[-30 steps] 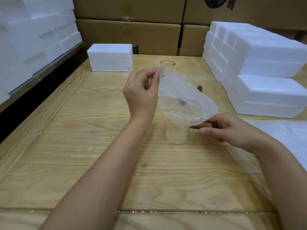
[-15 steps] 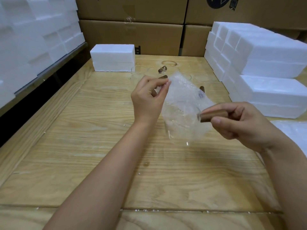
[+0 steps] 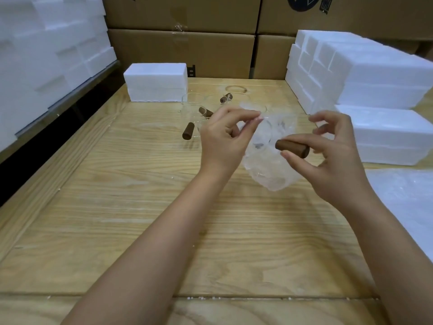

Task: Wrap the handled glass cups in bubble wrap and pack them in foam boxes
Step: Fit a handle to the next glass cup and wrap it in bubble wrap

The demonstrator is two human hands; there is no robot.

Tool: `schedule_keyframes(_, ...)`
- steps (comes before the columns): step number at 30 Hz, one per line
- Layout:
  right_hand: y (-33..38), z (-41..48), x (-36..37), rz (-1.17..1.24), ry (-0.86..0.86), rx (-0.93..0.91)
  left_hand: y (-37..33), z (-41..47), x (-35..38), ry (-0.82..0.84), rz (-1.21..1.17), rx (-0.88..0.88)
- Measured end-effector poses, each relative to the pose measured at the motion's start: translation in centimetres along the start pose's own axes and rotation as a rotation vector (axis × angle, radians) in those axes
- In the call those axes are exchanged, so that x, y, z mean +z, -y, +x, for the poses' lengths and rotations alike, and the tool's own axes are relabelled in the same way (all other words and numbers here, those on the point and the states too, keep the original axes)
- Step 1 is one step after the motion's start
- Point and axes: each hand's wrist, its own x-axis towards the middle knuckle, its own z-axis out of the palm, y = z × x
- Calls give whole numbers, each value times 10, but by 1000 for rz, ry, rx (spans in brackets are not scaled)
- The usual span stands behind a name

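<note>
L side, 9–10 o'clock: stacked foam blocks (image 3: 46, 57) along the wall. At 11 o'clock one closed foam box (image 3: 155, 82) sits on the surface (image 3: 140, 231). Next to it, 12 o'clock, is a cluster of bare cups (image 3: 199, 113) w/ brown handles. Exact count is unclear; none wrapped.

Left hand (image 3: 225, 141): grip closed, thumb + forefinger pinching the top edge of the bubble wrap (image 3: 269, 174). The wrap bags round the glass cup (image 3: 263, 137), held in the air at approx 1 o'clock between both hands. Its wooden handle (image 3: 291, 146) pokes out twd 9 o'clock. Right hand (image 3: 332, 160): grip on that handle, thumb under, lower fingers behind, index + middle lifted clear. At 2–3 o'clock: more foam boxes (image 3: 375, 73), stacked.

Progress, my read: early-mid. The wrap is partly round this cup but not closed, it isn't boxed yet, and the spare cups are left.

Vs 1 s ago: the cup stood on the surface under a spread sheet; now it's lifted w/ the wrap drawn round the body. Vs 0.5 s ago: right fingers have loosened from a fuller hold.
</note>
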Motion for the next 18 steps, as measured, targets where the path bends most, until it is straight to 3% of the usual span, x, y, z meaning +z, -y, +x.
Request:
schedule_keyframes(5,4,-2,5,-105,77,-56,-17,0,10,54,-84,46)
schedule_keyframes(10,-1,2,3,64,-25,-7,-25,-1,8,86,-143,52)
schedule_keyframes(14,-11,4,-8,371,15,47,-11,12,-6,-64,-213,-210)
schedule_keyframes(18,-15,6,-12,586,98,70,11,17,-20,112,-366,-584)
